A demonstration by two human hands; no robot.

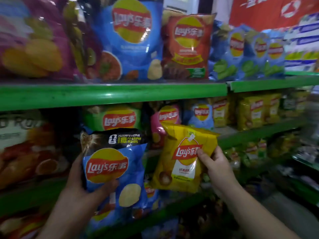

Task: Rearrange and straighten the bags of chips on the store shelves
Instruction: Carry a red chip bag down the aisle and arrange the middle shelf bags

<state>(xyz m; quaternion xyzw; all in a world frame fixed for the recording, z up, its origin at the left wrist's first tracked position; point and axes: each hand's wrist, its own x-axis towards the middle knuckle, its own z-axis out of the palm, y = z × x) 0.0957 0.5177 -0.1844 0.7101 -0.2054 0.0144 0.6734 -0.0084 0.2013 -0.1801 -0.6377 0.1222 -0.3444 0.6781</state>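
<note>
Two green shelf edges run across: the upper shelf (112, 95) carries six or so upright chip bags packed side to side up to its front lip, with no gaps. Below it, dark open room lies behind two held bags. The left hand (81, 183) grips a blue bag (114, 171); the right hand (217, 166) pinches a yellow bag (183, 159), tilted, just beside it.
</note>
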